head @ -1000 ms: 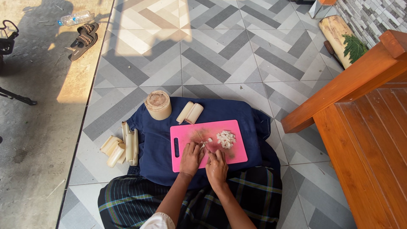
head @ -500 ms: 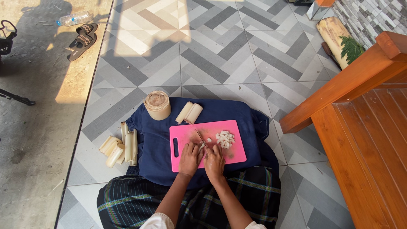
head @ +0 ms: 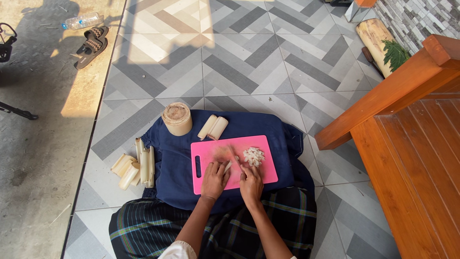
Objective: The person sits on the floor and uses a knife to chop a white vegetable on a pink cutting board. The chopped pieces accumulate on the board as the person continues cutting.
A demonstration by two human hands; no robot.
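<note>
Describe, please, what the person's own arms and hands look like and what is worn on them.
Both forearms are bare. The left hand and right hand wear no gloves. A white sleeve edge shows at the left upper arm. Rings or a watch cannot be made out.

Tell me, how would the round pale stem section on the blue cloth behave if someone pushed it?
The stem section stands on a flat end and looks squat, so it would probably slide, not tip. Tipped on its side, it could roll. The cloth beneath may bunch.
</note>
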